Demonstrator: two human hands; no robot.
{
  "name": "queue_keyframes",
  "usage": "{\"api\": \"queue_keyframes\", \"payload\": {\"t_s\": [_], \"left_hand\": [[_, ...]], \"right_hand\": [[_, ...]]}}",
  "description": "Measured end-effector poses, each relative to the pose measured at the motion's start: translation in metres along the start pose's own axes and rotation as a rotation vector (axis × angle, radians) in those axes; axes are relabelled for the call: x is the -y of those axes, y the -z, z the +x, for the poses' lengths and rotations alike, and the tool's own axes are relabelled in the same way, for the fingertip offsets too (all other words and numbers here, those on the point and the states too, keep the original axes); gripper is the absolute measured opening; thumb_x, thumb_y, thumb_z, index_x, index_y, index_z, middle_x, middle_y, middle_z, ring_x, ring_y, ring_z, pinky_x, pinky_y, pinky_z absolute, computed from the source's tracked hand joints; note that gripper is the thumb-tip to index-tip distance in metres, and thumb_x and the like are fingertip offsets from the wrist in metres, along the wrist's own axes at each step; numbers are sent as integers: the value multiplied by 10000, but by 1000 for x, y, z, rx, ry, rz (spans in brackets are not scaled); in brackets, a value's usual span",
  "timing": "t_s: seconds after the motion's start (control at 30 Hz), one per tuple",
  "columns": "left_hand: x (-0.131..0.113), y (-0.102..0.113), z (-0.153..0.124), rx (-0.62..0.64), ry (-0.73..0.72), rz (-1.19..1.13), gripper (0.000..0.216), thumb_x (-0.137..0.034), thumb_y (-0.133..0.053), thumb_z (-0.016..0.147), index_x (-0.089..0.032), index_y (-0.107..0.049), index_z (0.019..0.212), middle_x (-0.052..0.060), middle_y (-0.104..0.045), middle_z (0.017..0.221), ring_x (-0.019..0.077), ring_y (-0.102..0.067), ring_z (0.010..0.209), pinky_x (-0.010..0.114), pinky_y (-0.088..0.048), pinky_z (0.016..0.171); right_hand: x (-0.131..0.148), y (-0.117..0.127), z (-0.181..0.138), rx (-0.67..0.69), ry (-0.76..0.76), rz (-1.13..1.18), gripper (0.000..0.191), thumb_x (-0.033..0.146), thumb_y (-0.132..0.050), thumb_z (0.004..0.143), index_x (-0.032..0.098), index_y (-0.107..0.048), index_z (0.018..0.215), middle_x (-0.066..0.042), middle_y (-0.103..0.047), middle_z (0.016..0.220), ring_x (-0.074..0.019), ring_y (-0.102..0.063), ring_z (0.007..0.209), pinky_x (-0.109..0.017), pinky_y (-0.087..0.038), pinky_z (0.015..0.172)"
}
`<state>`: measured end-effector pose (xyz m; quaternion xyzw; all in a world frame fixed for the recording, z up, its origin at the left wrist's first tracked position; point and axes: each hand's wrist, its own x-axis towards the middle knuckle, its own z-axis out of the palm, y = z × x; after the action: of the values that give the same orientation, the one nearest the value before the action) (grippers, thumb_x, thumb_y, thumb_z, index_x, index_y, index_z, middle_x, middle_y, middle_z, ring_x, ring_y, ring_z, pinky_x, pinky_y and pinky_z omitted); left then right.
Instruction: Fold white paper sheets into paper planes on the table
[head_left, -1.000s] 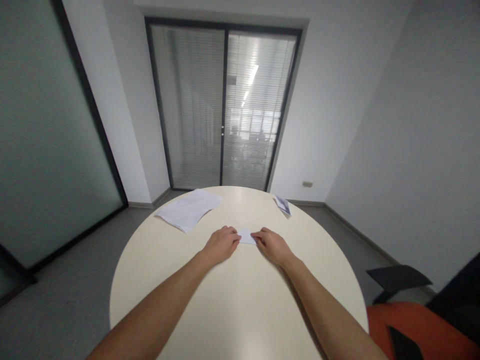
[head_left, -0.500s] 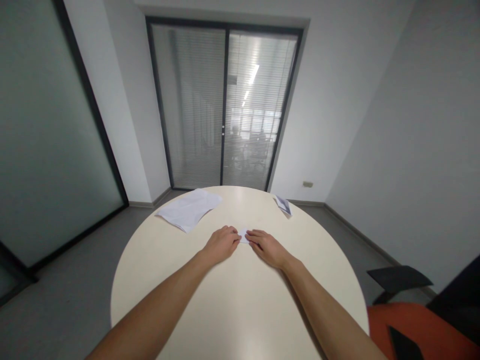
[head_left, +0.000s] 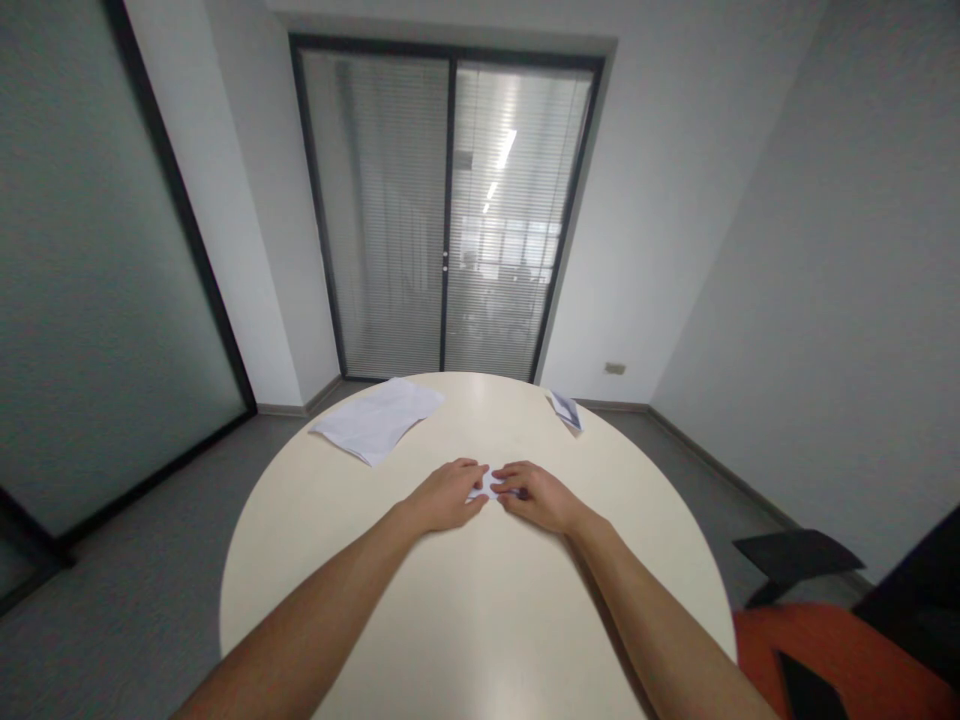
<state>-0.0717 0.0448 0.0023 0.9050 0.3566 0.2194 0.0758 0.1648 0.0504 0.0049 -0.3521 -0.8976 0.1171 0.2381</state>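
Note:
A small folded piece of white paper (head_left: 486,487) lies on the round cream table (head_left: 480,600), mostly hidden between my hands. My left hand (head_left: 448,495) rests on its left side with fingers curled down and pinched on the paper. My right hand (head_left: 534,495) covers its right side, fingers pressed on it. The fingertips of both hands nearly meet over the paper.
A stack of white sheets (head_left: 379,418) lies at the table's far left. A small folded paper (head_left: 566,408) sits at the far right edge. An orange chair (head_left: 832,665) with a dark armrest (head_left: 795,555) stands at the right. A glass door with blinds (head_left: 450,210) is behind.
My right hand has slid left over the small paper and my left hand has edged right, so the hands have closed together and far less of the paper shows.

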Motion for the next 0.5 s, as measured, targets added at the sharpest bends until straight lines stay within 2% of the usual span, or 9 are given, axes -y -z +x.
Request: {"api": "queue_keyframes", "payload": {"t_s": [0.17, 0.3, 0.4, 0.5], "left_hand": [[6, -6, 0, -4, -52, 33, 356, -301, -516, 954, -194, -587, 1287, 91, -642, 1305, 261, -531, 1240, 418, -431, 1066], [8, -6, 0, 11, -106, 95, 308, -296, -477, 976, -200, -641, 1219, 80, -624, 1353, 254, -535, 1251, 429, -386, 1115], [8, -7, 0, 18, -121, 105, 309, -262, -454, 981, -178, -645, 1209, 89, -609, 1377, 236, -519, 1290, 410, -331, 1168], [8, -8, 0, 34, -106, 104, 315, -256, -457, 975, -179, -637, 1222, 78, -590, 1405, 235, -504, 1314, 403, -326, 1175]], "right_hand": [[-8, 5, -3, 16, -36, 41, 199, 290, -670, 852, 250, -805, 991, -86, -734, 1165, -249, -662, 1053, -362, -512, 921], [-13, 11, -7, 28, -110, 55, 176, 300, -681, 822, 248, -820, 916, -81, -746, 1126, -247, -673, 985, -324, -536, 788], [-14, 13, -9, 18, -120, 27, 162, 296, -679, 820, 243, -824, 870, -80, -751, 1107, -255, -660, 1018, -324, -532, 792], [-8, 14, -8, 11, -42, -23, 159, 282, -675, 828, 248, -821, 883, -78, -745, 1124, -258, -638, 1075, -344, -516, 873]]}}
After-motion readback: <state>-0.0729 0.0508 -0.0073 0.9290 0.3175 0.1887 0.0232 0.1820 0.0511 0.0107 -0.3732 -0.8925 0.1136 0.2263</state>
